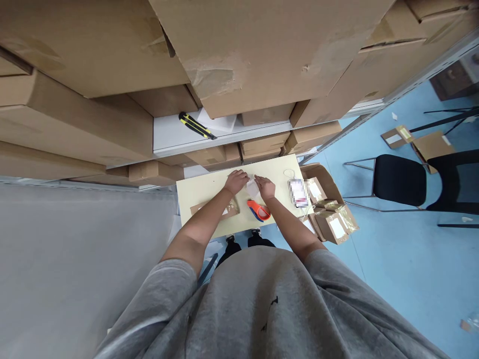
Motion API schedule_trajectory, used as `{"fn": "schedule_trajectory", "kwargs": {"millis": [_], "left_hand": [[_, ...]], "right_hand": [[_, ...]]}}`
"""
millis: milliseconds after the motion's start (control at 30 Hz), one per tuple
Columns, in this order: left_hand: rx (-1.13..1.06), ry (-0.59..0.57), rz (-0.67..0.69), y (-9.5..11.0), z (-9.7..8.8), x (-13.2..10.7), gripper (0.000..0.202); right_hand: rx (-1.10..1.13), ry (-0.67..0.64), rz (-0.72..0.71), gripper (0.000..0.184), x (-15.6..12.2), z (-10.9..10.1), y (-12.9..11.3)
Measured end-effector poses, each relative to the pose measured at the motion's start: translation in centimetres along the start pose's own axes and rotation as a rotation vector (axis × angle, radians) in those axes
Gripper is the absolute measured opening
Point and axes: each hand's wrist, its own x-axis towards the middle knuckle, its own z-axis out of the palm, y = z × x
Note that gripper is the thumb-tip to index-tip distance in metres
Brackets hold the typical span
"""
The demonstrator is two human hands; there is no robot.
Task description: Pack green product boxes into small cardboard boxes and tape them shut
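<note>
Both my hands meet over the middle of a small cream table [202, 187]. My left hand [236, 181] and my right hand [265, 187] pinch a small white packet [253, 188] between them, fingers closed on its edges. An orange tape dispenser [259, 209] lies just below my right hand. A flat brown parcel with a white label [229, 211] lies partly under my left forearm. A phone or card with a cord [298, 192] rests at the table's right side.
Large cardboard boxes [262, 55] fill grey shelves above the table. A yellow-and-black utility knife [196, 125] lies on the shelf. Small taped parcels [335, 224] fill an open carton to the right. A black chair [398, 179] stands on the blue floor.
</note>
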Motion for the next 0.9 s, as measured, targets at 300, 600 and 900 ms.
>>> {"fn": "schedule_trajectory", "kwargs": {"millis": [300, 600, 900], "left_hand": [[0.058, 0.06, -0.081, -1.4, -0.4, -0.3, 0.027], [-0.294, 0.404, -0.437, -1.6, -2.3, -2.7, 0.019], [-1.039, 0.771, -0.642, 1.1, -5.3, -8.9, 0.026]], "right_hand": [[-0.023, 0.065, 0.112, 0.038, 0.5, 0.2, 0.9], [0.144, 0.234, 0.18, 0.055, 0.4, -1.3, -0.4], [0.637, -0.318, -0.088, 0.037, 0.5, -3.5, -9.6]]}}
